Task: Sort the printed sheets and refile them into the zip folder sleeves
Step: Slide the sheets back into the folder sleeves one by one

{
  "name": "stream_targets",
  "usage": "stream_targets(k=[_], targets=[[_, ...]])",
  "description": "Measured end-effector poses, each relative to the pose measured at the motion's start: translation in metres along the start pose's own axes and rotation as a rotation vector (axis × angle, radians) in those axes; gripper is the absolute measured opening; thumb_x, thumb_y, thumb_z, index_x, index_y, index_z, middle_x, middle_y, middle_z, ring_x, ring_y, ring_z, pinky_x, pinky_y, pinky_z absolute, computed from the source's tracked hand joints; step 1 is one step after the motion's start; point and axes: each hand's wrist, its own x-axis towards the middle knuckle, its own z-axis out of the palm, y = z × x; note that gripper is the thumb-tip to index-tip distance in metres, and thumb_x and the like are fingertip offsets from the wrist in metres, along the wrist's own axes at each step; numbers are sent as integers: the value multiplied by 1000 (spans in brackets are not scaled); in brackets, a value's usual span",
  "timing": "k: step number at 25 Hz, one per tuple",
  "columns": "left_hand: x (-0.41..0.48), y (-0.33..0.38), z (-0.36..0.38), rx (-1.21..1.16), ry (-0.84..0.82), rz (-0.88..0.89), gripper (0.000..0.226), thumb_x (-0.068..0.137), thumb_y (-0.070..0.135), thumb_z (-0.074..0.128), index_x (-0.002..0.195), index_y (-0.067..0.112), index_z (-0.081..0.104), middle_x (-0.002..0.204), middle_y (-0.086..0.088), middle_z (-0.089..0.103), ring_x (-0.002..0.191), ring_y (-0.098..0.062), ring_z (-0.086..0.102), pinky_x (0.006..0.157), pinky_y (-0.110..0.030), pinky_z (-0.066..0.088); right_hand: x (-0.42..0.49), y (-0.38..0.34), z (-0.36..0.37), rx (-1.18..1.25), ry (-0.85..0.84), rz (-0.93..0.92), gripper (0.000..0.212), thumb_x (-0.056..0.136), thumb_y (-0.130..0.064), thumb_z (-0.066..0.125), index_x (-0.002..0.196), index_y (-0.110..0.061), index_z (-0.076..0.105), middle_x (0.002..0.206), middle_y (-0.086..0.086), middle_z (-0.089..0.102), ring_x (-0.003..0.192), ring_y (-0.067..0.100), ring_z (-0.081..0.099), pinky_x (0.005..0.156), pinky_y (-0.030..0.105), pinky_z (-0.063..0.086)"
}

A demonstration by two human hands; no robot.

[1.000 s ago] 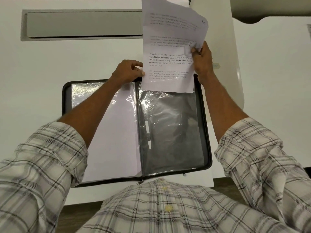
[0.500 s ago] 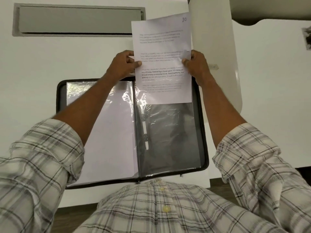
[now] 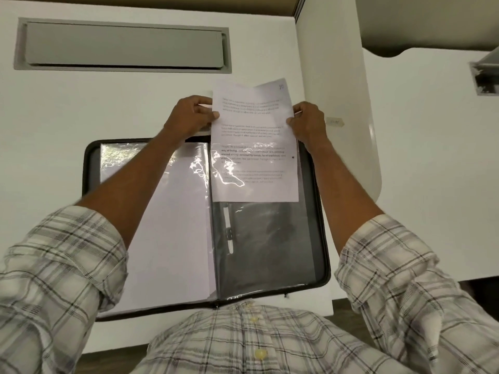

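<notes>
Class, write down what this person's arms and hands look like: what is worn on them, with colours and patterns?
The left hand and right hand are bare: no gloves, no watch or ring in sight. The left sleeve and right sleeve are of a pale shirt checked with grey and dark lines, ending near the elbows; forearms are uncovered.

Printed sheet (image 3: 252, 122) half inside folder sleeve (image 3: 270, 238)

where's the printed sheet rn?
Head view, right of centre: the printed sheet sits partway inside the clear sleeve in the right half of the zip folder, top sticking out beyond it, held by the left hand and right hand.
</notes>
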Motion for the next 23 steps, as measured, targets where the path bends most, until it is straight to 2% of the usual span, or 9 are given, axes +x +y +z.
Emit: stream_targets(k=[3,5,9,12,14,17,19,21,23], targets=[[2,-3,6,5,1,2,42,89,8,80,127,11,65,100,-9,76,98,-23,76,93,-42,61,4,0,-7,-36,-2,23,29,93,-3,59,122,-3,63,119,12,68,109,26,65,78,24,47],[2,-3,7,75,-48,8,41,87,8,80,125,14,67,100,-8,75,98,-26,76,93,-42,61,8,-7,-12,31,33,22,37,92,-1,58,129,-7,59,119,10,67,111,25,65,83,25,49],[-4,1,6,123,-163,19,36,89,0,76,120,14,66,91,-3,65,89,-21,69,78,-22,61,25,-35,-5,-15,53,-253,49,91,-3,64,138,-12,57,134,9,63,120,22,61,101,28,47],[-5,0,2,157,-189,21,35,91,1,74,123,11,67,91,-2,63,86,-18,65,87,-32,58,38,-65,9,-111,-165,-433,55,94,-6,66,146,-13,51,147,9,56,135,21,52,116,33,38],[-9,-2,1,172,-180,29,34,92,4,73,125,12,67,95,-2,65,87,-18,67,92,-36,58,43,-79,19,-266,-362,-483,56,98,-10,64,150,-18,46,152,8,52,140,23,47,118,33,34],[-22,-11,11,211,-56,132,32,96,8,70,127,14,64,102,-3,66,90,-16,67,97,-40,57,54,-84,24,-464,-512,-514,47,100,-15,63,146,-18,52,148,8,55,133,27,51,109,37,39],[-41,-21,24,229,120,260,39,98,9,66,136,11,58,114,-5,62,94,-9,62,94,-32,57,56,-84,22,-504,-533,-556,38,100,-17,63,137,-13,59,138,10,60,124,28,56,96,32,40],[-70,-27,38,260,298,392,43,101,14,63,143,13,51,130,-8,54,109,-12,59,95,-22,52,56,-88,18,-529,-573,-567,31,100,-17,64,130,-10,65,128,9,65,115,26,58,88,29,36],[-105,-33,54,324,292,485,39,104,19,62,141,14,52,137,-5,54,123,-13,55,102,-21,46,55,-92,13,-558,-664,-538,28,99,-18,66,125,-10,68,122,7,67,108,23,60,89,32,41]])
